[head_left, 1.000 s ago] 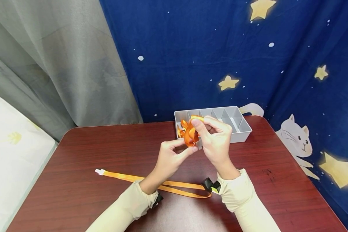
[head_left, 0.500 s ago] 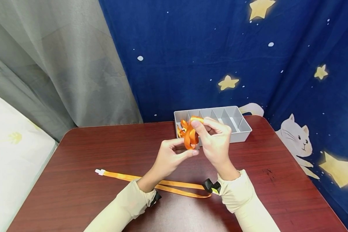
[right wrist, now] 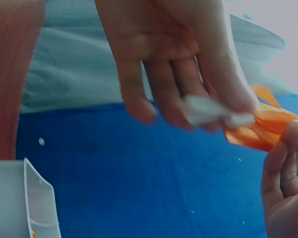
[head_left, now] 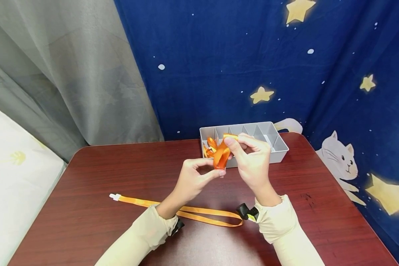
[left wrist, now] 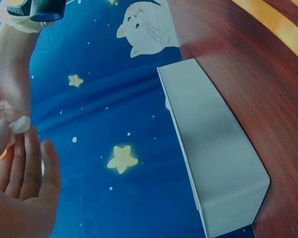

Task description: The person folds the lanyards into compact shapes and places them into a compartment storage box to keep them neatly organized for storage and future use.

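A folded orange lanyard is held up between both hands, in front of the grey box. My right hand pinches its upper end between thumb and fingers. Its lower loop is pinched by my left hand, thumb towards me. In the right wrist view a blurred white clip sticks out by the right thumb, beside the orange folds. The left wrist view shows the white piece again, with most of the lanyard hidden there. A second orange lanyard lies stretched on the table under the forearms, with a white clip at its left end.
The grey divided box stands at the table's back edge, close behind the hands. More orange ribbon lies in its leftmost compartment. Curtains hang right behind the table. A black wrist camera sits on the right cuff.
My right hand has moved slightly to the right, drawing the lanyard's upper end with it. The dangling loops now look flatter and tighter. The left hand has hardly moved.
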### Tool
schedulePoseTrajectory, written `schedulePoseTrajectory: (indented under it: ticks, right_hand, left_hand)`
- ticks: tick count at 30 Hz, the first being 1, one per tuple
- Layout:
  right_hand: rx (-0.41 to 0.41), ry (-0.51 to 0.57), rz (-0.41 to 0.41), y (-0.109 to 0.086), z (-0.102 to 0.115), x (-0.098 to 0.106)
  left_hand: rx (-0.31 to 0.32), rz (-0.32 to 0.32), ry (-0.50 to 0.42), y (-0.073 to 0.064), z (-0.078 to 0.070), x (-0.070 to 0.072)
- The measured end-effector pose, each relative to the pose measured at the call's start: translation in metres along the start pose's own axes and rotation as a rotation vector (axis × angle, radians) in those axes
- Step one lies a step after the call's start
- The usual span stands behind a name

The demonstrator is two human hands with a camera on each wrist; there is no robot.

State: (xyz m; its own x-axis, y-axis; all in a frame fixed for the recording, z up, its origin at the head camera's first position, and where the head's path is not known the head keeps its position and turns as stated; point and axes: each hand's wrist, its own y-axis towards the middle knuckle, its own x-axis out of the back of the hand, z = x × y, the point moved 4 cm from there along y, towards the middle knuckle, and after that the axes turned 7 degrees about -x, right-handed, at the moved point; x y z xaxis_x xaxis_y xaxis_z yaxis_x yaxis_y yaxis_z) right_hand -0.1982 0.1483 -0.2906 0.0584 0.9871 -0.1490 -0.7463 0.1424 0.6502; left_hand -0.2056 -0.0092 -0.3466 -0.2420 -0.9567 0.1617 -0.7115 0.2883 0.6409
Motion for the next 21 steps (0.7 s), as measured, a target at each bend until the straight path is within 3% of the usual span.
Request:
schedulePoseTrajectory:
  ticks: [6, 15, 17, 21]
  right_hand:
    - [-0.022, -0.067, -0.009, 0.002, 0.005, 0.011]
    - [-0.172, -0.127, 0.028, 0.002, 0.0, 0.019]
    - [-0.197, -0.119, 0.042, 0.001, 0.0, 0.02]
    - [-0.266, 0.002, 0.078, -0.001, 0.0, 0.021]
  left_hand:
    - [0.001, 0.001, 0.075, 0.004, 0.0, 0.008]
    - [0.036, 0.015, 0.103, 0.008, 0.003, 0.018]
    - [0.034, 0.013, 0.098, 0.009, 0.003, 0.021]
    - [0.004, 0.016, 0.076, 0.01, 0.0, 0.025]
